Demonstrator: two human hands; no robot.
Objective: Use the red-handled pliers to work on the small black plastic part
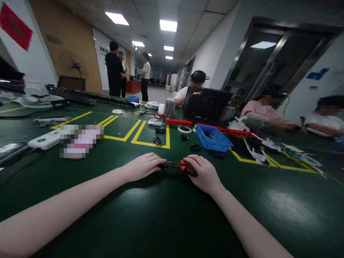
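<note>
My right hand (204,173) is closed around the red handles of a pair of pliers (174,164), whose dark jaws point left. Opposite it, my left hand (143,167) pinches a small dark part (162,166) at the tip of the jaws. The part is too small and blurred to name. Both hands are just above the green table (129,222). Beyond them, small black parts (158,140) lie inside a yellow-taped outline, and a blue tray (213,138) holding a dark piece stands to the right.
A white power strip (44,139) lies at the left. Behind the tray are a red strip (178,122), a white ring (184,129) and a dark monitor (206,104). Other people sit across the table; more stand in the background. Cables and white scraps lie at the right.
</note>
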